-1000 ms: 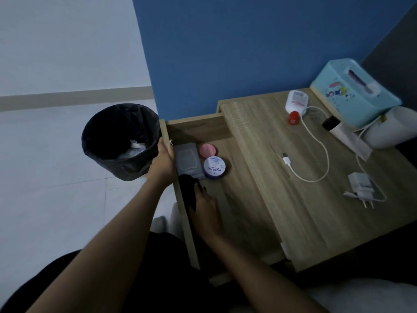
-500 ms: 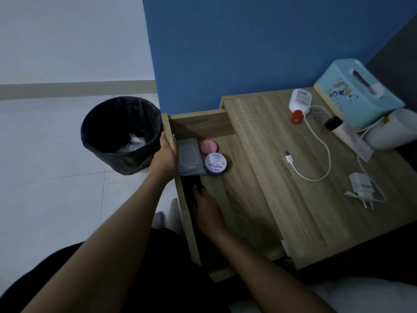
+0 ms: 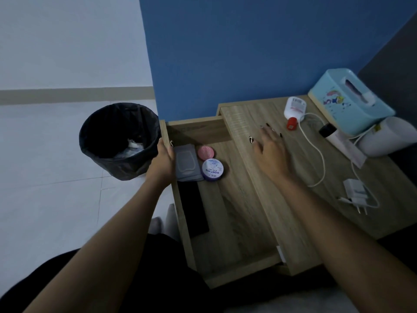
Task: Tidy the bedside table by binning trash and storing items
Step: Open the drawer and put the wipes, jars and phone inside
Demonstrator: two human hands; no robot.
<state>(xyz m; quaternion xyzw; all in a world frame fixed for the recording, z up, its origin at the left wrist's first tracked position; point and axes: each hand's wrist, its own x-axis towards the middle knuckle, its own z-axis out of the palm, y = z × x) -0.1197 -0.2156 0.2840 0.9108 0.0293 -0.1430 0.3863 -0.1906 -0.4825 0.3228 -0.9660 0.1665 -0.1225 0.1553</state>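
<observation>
My left hand (image 3: 163, 159) grips the drawer (image 3: 237, 211) edge; my right hand (image 3: 269, 150), fingers spread, holds nothing over the table (image 3: 397, 188); before it touched the black item (image 3: 194, 208)

Blue wall (image 3: 248, 53), pale tiled floor (image 3: 45, 199)

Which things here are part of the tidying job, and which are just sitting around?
Job: drawer, held by left hand; bin; white bottle; cable; charger; black-capped tube; right hand open above the tabletop.
Likely just sitting: tissue box; white rounded object beside it.
</observation>
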